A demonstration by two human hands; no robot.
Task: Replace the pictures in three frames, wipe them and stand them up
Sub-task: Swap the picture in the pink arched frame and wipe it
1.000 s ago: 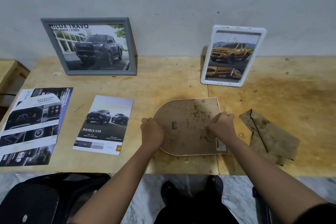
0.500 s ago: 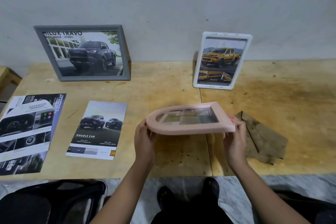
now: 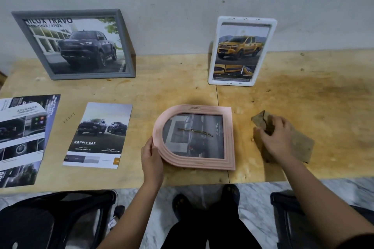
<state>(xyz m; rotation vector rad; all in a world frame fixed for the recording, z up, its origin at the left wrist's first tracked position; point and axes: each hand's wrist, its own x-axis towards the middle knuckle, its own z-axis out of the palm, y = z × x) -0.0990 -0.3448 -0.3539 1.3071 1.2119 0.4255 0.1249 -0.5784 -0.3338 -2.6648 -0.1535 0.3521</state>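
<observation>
The pink arch-topped picture frame [image 3: 194, 137] is lying face up on the pale wooden table [image 3: 303, 91]. The left hand [image 3: 151, 157] is clasping its curved end, with the fingers wrapping round the rim. To the far side of that grip, well apart from the straight end, the right hand [image 3: 277, 139] is grasping the brown folded cloth [image 3: 301, 145] with bent fingers. A dark streak is showing on the glazing just inboard of the left grip. The frame is likely handling as light and rigid, with a fragile, slippery pane, so holding is best done on the moulded rim and pressure on the glass kept light. The cloth is looking soft and limp, so bunching it is advisable. Beyond both grips, the grey rectangular frame [image 3: 74, 46] and the white rounded frame [image 3: 241, 51] are standing against the wall.
</observation>
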